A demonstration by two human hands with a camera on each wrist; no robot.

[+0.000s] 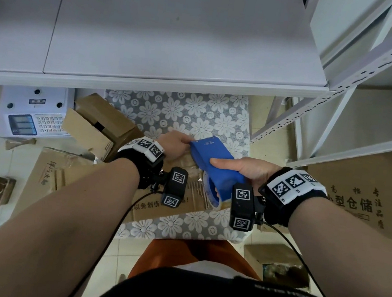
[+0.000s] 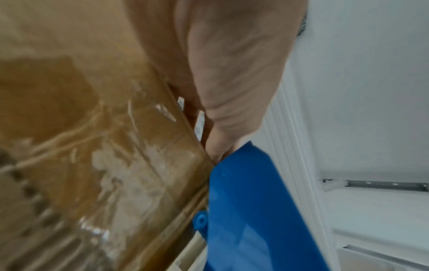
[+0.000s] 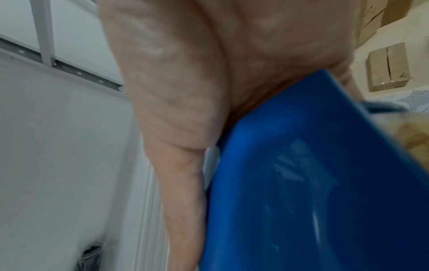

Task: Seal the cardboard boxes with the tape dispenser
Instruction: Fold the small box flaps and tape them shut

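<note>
Dispenser (image 1: pixel 215 165): blue plastic, lay slanted over the box top, nose to the far left, tape roll (image 1: pixel 211 194) at its near end.
Right hand (image 1: pixel 241 170): gripped the dispenser's near half; thumb lay along the top face, the other fingers wrapped under and out of sight. In the right wrist view the palm (image 3: pixel 185 73) pressed against the blue shell (image 3: pixel 301 183).
Left hand (image 1: pixel 175 140): sat at the dispenser's far left tip, fingertips touching the blue nose and the box edge; the fingers curved down over that far edge. Whether they pinched tape could not be told. In the left wrist view the fingers (image 2: pixel 232 82) ran down between the box (image 2: pixel 104 146) and the blue shell (image 2: pixel 255 210).
Box (image 1: pixel 184 196): brown cardboard, glossy tape already on its top, rested on the stool under both hands.
Stool (image 1: pixel 194 116): covered in grey cloth with white flowers, stood below the table's near edge.
Table (image 1: pixel 155 32): grey-white, far of the stool.
Scale (image 1: pixel 33 113): white, with keypad, at left under the table.
Other boxes (image 1: pixel 99 124): brown, piled left of the stool.
Shelf frame (image 1: pixel 345 92): white metal, at right.
</note>
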